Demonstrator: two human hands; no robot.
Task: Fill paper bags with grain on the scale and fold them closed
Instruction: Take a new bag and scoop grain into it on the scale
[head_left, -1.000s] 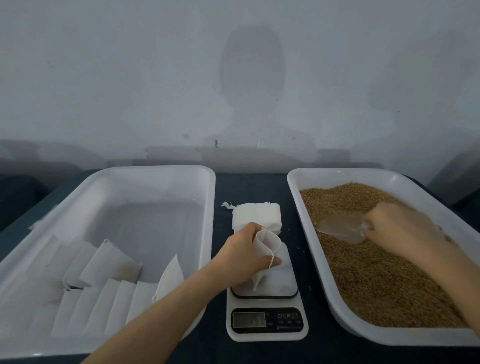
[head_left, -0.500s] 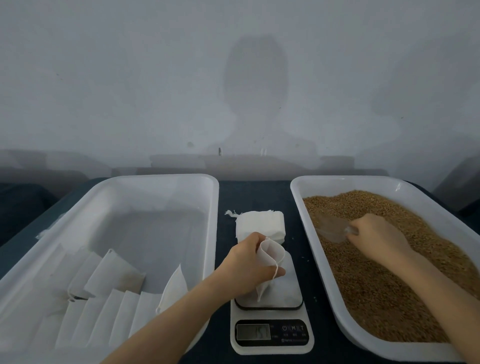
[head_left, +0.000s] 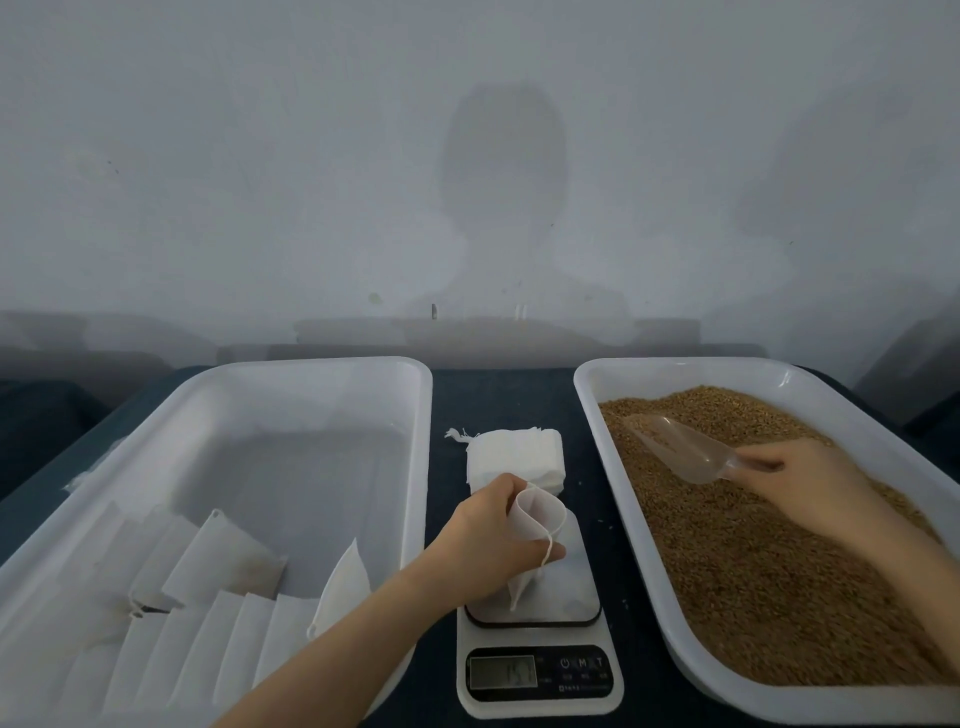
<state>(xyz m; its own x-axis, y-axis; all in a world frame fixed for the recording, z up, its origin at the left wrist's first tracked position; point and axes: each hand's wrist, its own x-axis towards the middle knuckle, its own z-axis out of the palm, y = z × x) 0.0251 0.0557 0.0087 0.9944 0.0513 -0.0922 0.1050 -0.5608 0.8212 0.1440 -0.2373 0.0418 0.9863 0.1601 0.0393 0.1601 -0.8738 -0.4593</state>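
Head view: my left grip (head_left: 488, 535) is pinching the paper bag (head_left: 540, 519) open on the scale (head_left: 571, 592). My right grip (head_left: 800, 483) is clutching the scoop (head_left: 680, 452) over the grain (head_left: 753, 571) (load hard to tell). I'm filling now; next I'm needing a full scoop tipped into the bag mouth w/o spilling.

I see my left hand (head_left: 488, 540) and right hand (head_left: 810, 483) bare, with both forearms (head_left: 337, 639) uncovered to the frame's lower and right edges.

dark table (head_left: 498, 395) | left tray (head_left: 311, 364) | bag stack (head_left: 511, 457) | scale (head_left: 540, 675) | grain tray (head_left: 675, 362)
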